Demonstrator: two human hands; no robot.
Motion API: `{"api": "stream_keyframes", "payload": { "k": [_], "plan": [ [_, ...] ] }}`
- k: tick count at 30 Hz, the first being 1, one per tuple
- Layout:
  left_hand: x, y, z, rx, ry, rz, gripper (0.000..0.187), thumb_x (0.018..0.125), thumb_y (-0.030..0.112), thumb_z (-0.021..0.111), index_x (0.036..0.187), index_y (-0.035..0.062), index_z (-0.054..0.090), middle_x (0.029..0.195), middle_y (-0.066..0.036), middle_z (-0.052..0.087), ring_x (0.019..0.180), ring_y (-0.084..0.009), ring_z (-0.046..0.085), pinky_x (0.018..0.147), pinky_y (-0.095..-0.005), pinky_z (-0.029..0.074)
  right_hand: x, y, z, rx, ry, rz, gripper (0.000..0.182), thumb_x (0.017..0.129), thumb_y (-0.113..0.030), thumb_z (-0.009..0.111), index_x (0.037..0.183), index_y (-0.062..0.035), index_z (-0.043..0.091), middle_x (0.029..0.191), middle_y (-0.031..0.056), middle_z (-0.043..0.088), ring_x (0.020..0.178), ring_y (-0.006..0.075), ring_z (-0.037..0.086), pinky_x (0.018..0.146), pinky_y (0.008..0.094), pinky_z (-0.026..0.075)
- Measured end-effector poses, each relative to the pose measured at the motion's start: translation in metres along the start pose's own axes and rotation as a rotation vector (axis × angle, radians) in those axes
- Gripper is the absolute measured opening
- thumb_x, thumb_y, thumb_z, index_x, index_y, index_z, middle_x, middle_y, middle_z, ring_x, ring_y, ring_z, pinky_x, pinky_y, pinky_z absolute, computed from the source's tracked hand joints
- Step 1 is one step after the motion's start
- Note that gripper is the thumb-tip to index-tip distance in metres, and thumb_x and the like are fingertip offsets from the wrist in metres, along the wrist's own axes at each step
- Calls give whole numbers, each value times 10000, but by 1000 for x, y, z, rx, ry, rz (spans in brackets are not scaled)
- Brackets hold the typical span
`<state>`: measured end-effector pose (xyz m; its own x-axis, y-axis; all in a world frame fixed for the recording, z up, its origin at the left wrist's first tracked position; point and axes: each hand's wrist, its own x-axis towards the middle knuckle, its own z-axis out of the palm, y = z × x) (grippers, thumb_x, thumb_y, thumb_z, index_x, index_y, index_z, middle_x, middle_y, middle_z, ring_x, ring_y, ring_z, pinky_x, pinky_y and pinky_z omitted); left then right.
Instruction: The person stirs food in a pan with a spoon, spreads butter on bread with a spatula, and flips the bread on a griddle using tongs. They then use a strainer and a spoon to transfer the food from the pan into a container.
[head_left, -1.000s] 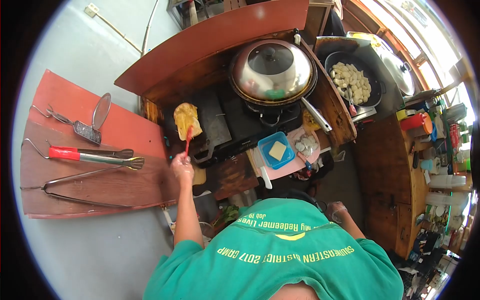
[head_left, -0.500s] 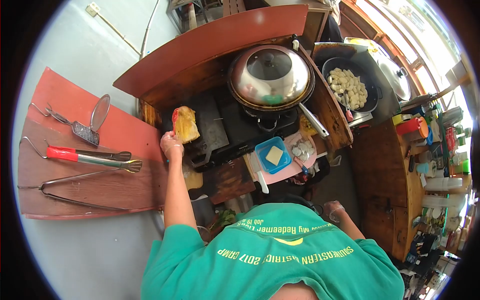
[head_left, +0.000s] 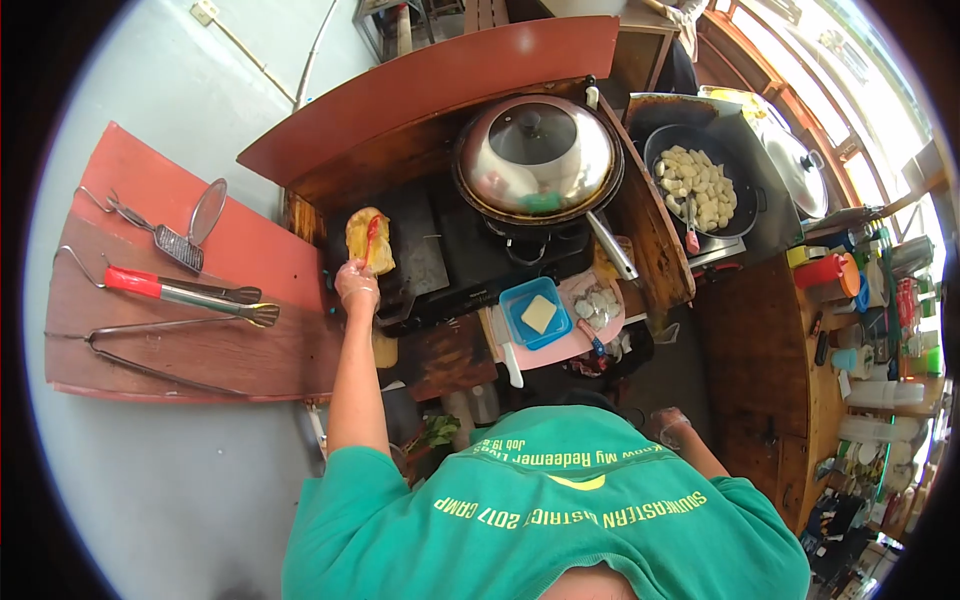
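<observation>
My left hand (head_left: 357, 284), in a clear plastic glove, is closed round a slim red utensil (head_left: 374, 232) at the near edge of a thick yellow-browned slab of bread (head_left: 357, 236). The utensil lies across the bread's top, and I cannot tell whether it is a brush or a spatula. Beneath the bread is a dark flat griddle (head_left: 415, 245). Down by my right side hangs my gloved right hand (head_left: 671, 426), fingers loosely apart and holding nothing.
A lidded pan (head_left: 540, 165) stands right of the griddle; its handle points towards me. Further right, a wok (head_left: 745, 205) holds pale pieces. Nearer sit a blue container (head_left: 522, 300) with a pale block and a knife (head_left: 511, 362). Tongs (head_left: 185, 293) lie left.
My left hand has shifted a little to the right relative to the bread. The red utensil has moved from the bread's left edge across to its upper right part.
</observation>
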<state>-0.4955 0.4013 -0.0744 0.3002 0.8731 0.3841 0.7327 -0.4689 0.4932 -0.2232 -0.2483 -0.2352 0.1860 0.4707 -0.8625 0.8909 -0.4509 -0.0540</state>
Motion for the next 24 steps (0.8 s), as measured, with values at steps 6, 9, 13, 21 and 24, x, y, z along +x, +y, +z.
{"api": "stream_keyframes", "payload": {
  "k": [6,9,13,21,24],
  "plan": [
    [-46,16,-13,47,5,-63,120,776,45,676,891,10,676,834,-184,668,811,-346,651,769,-404,506,3,43,-14,50,24,16,243,841,-125,546,1023,-64,695,1085,151,688,1054,301,653,880,401,536],
    [-95,45,-19,-78,-16,-6,166,829,81,677,985,23,676,840,-160,677,818,-283,669,758,-366,515,-8,70,-15,143,181,10,159,758,-150,629,873,-95,722,937,139,714,904,309,695,755,401,557],
    [-205,69,7,-739,-288,-446,96,957,88,555,1016,63,625,697,31,515,508,-47,432,425,-206,355,7,116,19,320,250,73,143,770,-156,616,853,-86,709,924,141,712,897,307,694,758,406,556],
    [-301,250,90,-776,-585,-252,171,919,37,549,1066,-27,608,793,-61,616,723,-128,583,628,-266,456,-25,176,54,30,123,-5,192,796,-163,570,900,-64,697,963,150,709,934,301,690,774,406,557],
    [-259,315,135,-440,-388,319,175,853,30,539,1002,-32,607,861,-230,655,778,-410,633,646,-451,480,-31,207,86,30,226,3,159,798,-156,580,865,-58,686,887,141,708,824,290,697,703,399,550]
  ]
}}
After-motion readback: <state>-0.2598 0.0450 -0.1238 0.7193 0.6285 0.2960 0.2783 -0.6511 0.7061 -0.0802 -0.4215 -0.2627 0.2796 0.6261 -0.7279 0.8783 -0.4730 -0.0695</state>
